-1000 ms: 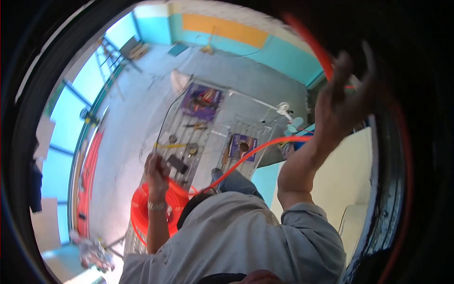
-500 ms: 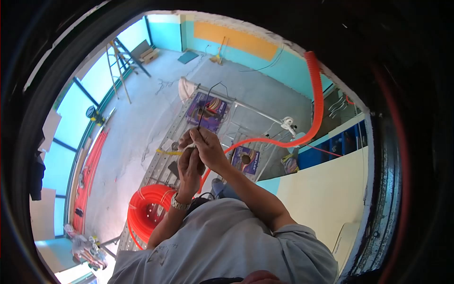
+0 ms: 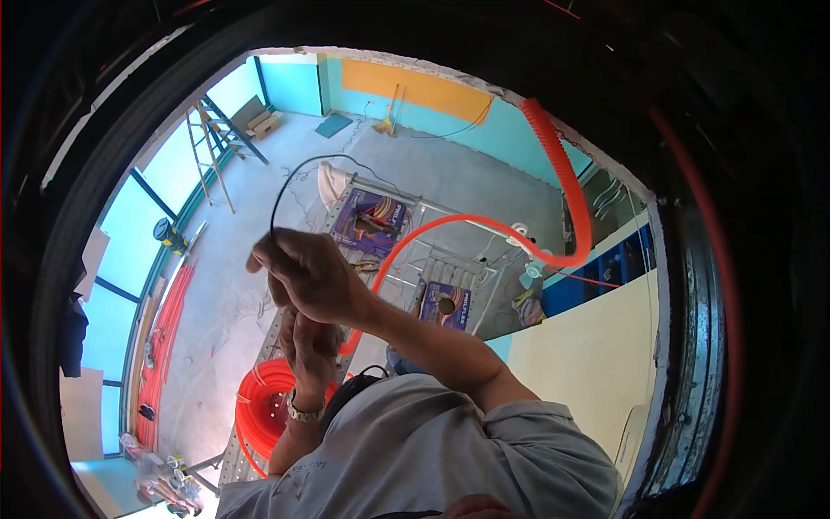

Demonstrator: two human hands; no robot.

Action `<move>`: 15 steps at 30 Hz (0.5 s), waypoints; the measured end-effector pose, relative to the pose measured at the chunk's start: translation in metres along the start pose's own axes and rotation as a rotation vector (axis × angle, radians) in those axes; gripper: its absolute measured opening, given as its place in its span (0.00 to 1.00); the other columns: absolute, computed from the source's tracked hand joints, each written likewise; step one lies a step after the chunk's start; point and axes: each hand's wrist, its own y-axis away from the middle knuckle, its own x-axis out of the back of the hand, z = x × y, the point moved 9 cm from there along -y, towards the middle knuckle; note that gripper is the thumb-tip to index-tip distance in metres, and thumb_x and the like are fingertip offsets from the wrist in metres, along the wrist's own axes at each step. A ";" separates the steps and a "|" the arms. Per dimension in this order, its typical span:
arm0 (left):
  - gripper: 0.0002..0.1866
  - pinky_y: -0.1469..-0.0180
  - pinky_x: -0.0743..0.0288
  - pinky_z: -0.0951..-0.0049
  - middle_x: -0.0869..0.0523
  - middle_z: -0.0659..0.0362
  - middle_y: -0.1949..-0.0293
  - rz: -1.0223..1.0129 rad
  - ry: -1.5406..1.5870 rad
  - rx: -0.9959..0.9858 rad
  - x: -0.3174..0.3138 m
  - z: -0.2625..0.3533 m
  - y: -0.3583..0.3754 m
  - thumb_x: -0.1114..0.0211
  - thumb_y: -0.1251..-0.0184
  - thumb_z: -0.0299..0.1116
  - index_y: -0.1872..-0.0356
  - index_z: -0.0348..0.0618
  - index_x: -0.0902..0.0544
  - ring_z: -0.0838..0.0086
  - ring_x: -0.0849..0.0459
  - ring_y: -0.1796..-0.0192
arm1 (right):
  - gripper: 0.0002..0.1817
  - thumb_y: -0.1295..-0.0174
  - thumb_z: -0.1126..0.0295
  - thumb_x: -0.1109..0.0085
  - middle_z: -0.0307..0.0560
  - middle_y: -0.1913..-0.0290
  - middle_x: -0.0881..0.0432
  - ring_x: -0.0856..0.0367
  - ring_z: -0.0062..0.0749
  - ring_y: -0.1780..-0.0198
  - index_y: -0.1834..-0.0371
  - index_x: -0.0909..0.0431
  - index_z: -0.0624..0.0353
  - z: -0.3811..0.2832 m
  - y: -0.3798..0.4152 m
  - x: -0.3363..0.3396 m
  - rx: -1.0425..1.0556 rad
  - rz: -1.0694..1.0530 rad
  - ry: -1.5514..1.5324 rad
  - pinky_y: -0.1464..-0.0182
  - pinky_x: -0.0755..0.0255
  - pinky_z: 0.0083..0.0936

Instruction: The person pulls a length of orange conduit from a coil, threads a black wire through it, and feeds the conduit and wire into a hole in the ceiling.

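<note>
My right hand (image 3: 313,275) is closed around a black wire (image 3: 298,166), which rises from the fingers and arcs over toward a purple wire box (image 3: 370,221) with a hole torn in its face. Just below it, my left hand (image 3: 309,344), with a watch on the wrist, has its fingers curled; I cannot tell what they hold. An orange corrugated conduit (image 3: 471,223) loops in from the upper right, passes behind my right forearm and shows again right beside the left hand. A coil of orange conduit (image 3: 259,406) lies beside my left forearm.
Perforated metal scaffold planks (image 3: 232,463) carry the boxes, with a second purple box (image 3: 445,304) to the right. A stepladder (image 3: 212,143) stands by the windows. Long orange pipes (image 3: 164,346) lie along the left wall. A dark opening frame (image 3: 692,389) surrounds my view.
My right hand has moved left and up toward the camera, and the black wire now bends in a wide arc. The yellow piece by the fingers no longer shows. The conduit loop has risen.
</note>
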 end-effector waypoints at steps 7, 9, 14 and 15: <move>0.13 0.82 0.47 0.77 0.35 0.67 0.84 -0.057 -0.060 -0.057 -0.027 0.044 0.002 0.50 0.15 0.40 0.64 0.47 0.29 0.84 0.43 0.86 | 0.15 0.20 0.64 0.52 0.44 0.75 0.20 0.22 0.26 0.79 0.57 0.21 0.63 -0.061 0.001 0.009 0.244 -0.058 0.092 0.73 0.29 0.30; 0.15 0.83 0.47 0.77 0.38 0.68 0.84 -0.007 -0.088 -0.055 -0.018 0.040 0.003 0.50 0.15 0.40 0.68 0.49 0.32 0.83 0.45 0.87 | 0.10 0.24 0.66 0.44 0.51 0.69 0.17 0.15 0.41 0.68 0.53 0.20 0.62 -0.050 0.015 0.030 0.253 -0.010 0.533 0.64 0.23 0.35; 0.16 0.83 0.48 0.76 0.39 0.68 0.85 0.073 -0.024 -0.011 -0.001 0.031 0.010 0.50 0.16 0.39 0.70 0.50 0.33 0.83 0.45 0.87 | 0.14 0.31 0.71 0.38 0.56 0.50 0.16 0.16 0.50 0.50 0.46 0.23 0.66 -0.161 0.131 0.083 0.722 0.593 1.263 0.45 0.22 0.40; 0.16 0.83 0.48 0.76 0.39 0.68 0.85 0.090 -0.012 0.007 0.002 0.028 0.010 0.50 0.16 0.39 0.70 0.50 0.33 0.83 0.45 0.87 | 0.18 0.27 0.69 0.41 0.57 0.47 0.19 0.18 0.51 0.47 0.40 0.27 0.68 -0.180 0.149 0.093 0.681 0.832 1.532 0.43 0.23 0.42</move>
